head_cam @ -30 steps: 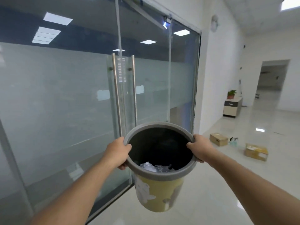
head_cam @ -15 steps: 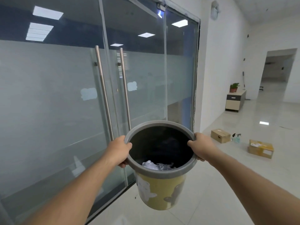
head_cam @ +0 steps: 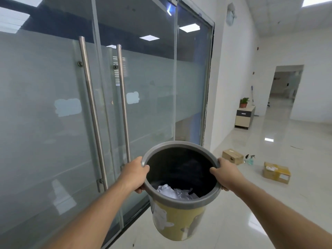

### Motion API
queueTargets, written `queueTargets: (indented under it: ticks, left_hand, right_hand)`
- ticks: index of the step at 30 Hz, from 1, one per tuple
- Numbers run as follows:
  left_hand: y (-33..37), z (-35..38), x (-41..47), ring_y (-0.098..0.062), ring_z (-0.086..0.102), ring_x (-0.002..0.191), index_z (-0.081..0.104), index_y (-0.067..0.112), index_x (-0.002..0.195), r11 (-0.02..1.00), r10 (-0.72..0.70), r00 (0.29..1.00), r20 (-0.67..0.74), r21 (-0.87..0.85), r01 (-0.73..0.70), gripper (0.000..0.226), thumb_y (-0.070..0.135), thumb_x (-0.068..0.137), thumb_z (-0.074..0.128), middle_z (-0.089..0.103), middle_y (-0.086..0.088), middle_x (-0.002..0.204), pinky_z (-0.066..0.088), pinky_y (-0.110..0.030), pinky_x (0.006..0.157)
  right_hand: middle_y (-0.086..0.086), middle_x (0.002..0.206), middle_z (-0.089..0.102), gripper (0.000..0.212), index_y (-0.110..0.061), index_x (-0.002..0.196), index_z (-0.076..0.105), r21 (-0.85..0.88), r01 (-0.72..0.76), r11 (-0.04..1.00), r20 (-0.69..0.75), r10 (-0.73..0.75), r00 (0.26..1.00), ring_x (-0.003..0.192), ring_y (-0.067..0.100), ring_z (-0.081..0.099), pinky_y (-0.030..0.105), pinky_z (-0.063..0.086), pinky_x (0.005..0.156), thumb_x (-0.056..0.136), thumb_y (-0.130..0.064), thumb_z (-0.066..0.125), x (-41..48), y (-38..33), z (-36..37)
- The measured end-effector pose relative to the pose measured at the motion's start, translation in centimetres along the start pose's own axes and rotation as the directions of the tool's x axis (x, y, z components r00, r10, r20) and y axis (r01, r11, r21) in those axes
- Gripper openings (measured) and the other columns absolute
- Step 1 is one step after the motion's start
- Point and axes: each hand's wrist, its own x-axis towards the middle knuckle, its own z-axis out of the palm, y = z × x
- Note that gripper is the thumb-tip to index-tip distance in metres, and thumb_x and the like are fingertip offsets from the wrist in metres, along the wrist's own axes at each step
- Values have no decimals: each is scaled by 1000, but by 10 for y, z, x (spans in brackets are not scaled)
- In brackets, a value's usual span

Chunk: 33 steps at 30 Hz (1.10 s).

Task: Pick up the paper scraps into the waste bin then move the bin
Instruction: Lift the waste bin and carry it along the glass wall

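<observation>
I hold a yellow waste bin with a grey rim and a dark inside up in the air, above the floor. My left hand grips the rim on its left side. My right hand grips the rim on its right side. Crumpled white paper scraps lie at the bottom of the bin, partly hidden by the near rim.
Frosted glass doors with two tall steel pull handles stand close on the left. Two cardboard boxes and a spray bottle lie on the glossy tiled floor to the right. A low cabinet with a potted plant stands by the far wall.
The view has shifted rightwards along the glass doors, so the door handles sit further left in view. Both hands keep the same grip on the bin's rim.
</observation>
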Motion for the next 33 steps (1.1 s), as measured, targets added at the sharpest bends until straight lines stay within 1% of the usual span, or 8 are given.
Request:
queueTargets:
  ticks: [4,9,15,21,23,28,29,33]
  left_hand:
    - [0,20,50,-14,65,43,53,23,113,1000,16,999,30,17,-16,14,26,100,49,67,-10,77,48,-18,38]
    - [5,58,112,-13,64,39,54,21,109,1000,-7,998,67,13,6,11,25,99,49,68,-11,76,49,-20,38]
    - [23,100,174,-12,62,33,54,24,103,999,-45,999,24,11,45,7,28,98,50,69,-9,73,50,-21,36]
    - [43,120,227,-12,58,29,54,26,102,996,-90,995,-42,-6,90,7,28,98,49,68,-9,71,44,-20,31]
    - [44,122,242,-12,56,26,55,26,101,996,-93,994,-51,9,94,7,28,97,49,68,-9,69,42,-20,29]
    - [40,132,282,-12,61,34,51,28,104,996,-85,996,-39,10,85,7,30,98,51,69,-8,73,48,-21,36]
    - [38,134,289,-12,62,34,51,28,104,997,-81,996,-31,9,81,6,31,98,51,69,-7,73,49,-20,36]
    - [20,147,311,-10,60,32,52,26,104,998,-69,998,-13,2,69,7,30,98,51,68,-7,71,47,-19,35]
  right_hand:
    - [10,81,66,17,-17,104,52,-25,-29,999,-2,29,1000,61,24,68,24,49,40,89,-22,53,43,4,6]
    - [13,81,68,16,-16,103,55,-14,-53,998,-3,53,999,60,27,69,29,53,43,88,-22,51,108,20,5]
    - [9,75,65,11,-17,96,53,-27,0,1000,-1,0,1000,53,22,65,21,44,35,86,-20,51,192,37,-4]
    - [9,77,63,18,-14,104,55,-35,38,999,31,-37,999,53,22,63,21,42,34,87,-19,53,269,36,-6]
    - [9,79,63,19,-13,105,55,-44,48,998,34,-46,998,58,23,64,24,44,37,87,-19,54,287,34,-4]
    - [11,85,65,21,-14,107,54,-48,42,998,34,-40,999,65,26,68,35,59,49,87,-22,53,323,30,4]
    - [10,85,65,21,-15,107,54,-51,39,998,33,-37,999,65,26,68,35,59,50,87,-22,53,329,30,7]
    - [8,80,64,24,-14,109,55,-64,36,997,20,-35,999,61,25,66,29,53,42,86,-20,53,351,36,24]
